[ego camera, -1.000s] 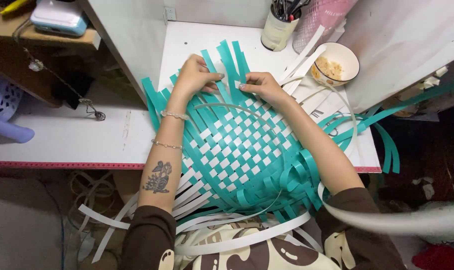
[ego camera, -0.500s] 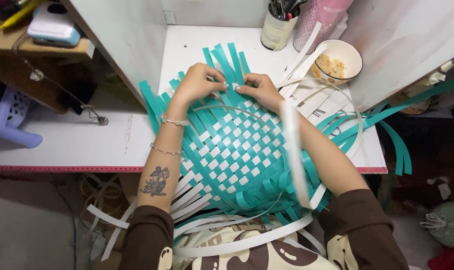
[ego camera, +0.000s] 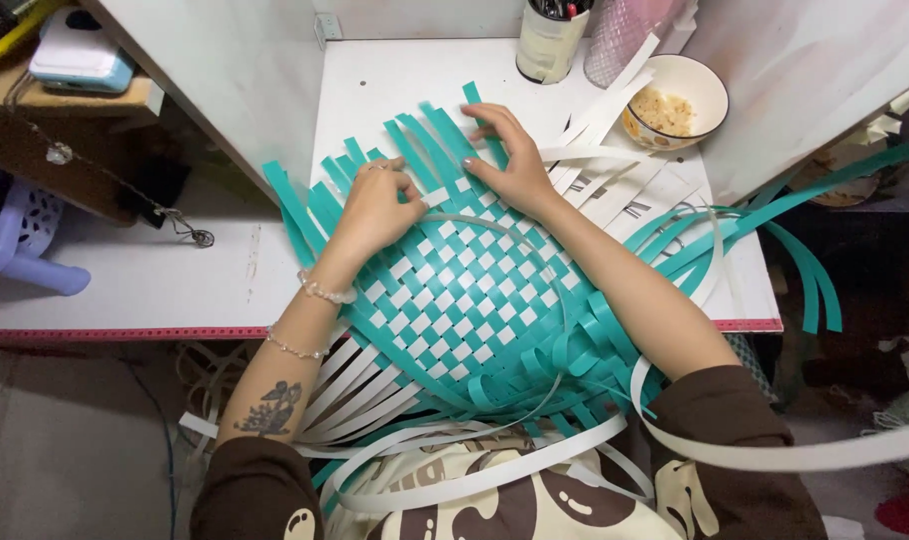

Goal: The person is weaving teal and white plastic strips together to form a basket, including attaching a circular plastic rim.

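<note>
Weaving is mid-mat: we press both hands, left hand (ego camera: 375, 205) and right hand (ego camera: 510, 160), flat and ungripping on the teal-and-white woven mat (ego camera: 475, 290); next calls for threading a white strip (ego camera: 595, 150), likely.

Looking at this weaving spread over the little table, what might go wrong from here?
The bowl of food sits right beside the loose white strips, so a tug could tip it or drag strips through it. The right hand and left hand pin only the far edge of the woven mat; the near strips hang off the table and might pull the weave loose. The cup of pens stands close too.
</note>
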